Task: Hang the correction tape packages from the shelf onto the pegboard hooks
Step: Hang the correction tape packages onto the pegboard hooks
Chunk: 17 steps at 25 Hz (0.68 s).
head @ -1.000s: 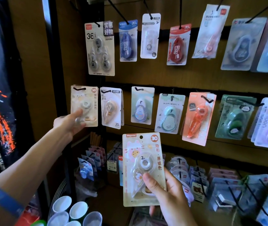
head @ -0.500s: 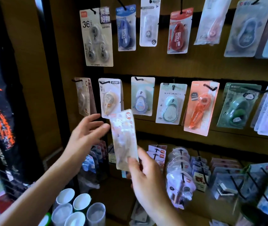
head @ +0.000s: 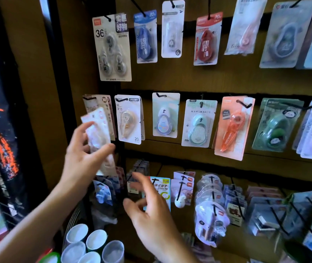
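Left hand [head: 79, 160] fingers pinching correction tape package [head: 98, 133], long axis upright, top tilted left, right hand [head: 151, 211] fingers released

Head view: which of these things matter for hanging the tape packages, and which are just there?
In play:
- pink package, pinched in left hand
- matching packages on the leftmost middle hook
- right hand, holding nothing

Just there:
- white cups
- orange package
- triple pack

We are seeing a brown pegboard [head: 189, 78] with black hooks [head: 161, 95]. We are looking at a pale pink-and-white package [head: 96, 128], a blue pack [head: 145, 37], a red pack [head: 207, 39], an orange pack [head: 234, 128], a green pack [head: 276, 126] and white cups [head: 96, 240].
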Tool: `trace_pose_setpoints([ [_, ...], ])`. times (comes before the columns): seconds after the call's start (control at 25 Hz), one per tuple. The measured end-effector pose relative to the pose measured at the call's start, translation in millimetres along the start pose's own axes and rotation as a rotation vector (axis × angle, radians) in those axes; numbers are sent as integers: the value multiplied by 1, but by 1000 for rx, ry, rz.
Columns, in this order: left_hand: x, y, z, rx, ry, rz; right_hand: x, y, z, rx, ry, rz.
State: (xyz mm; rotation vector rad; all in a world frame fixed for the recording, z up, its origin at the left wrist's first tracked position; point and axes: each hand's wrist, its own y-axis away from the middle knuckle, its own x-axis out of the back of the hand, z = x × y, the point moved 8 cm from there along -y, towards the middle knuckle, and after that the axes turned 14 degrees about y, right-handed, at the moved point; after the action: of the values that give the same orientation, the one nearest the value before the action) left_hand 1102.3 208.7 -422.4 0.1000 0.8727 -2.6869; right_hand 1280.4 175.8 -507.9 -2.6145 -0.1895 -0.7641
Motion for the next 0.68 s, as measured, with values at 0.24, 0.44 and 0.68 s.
trace_pose_setpoints([
  [0.24,27,-71,5,81,-395,74,5,16,50,-165,-38,-21],
  [0.44,17,-92,3,92,-426,72,10,16,64,-205,-33,-41],
  [0.68,19,-97,2,58,-422,106,6,22,65,-220,-42,-72],
])
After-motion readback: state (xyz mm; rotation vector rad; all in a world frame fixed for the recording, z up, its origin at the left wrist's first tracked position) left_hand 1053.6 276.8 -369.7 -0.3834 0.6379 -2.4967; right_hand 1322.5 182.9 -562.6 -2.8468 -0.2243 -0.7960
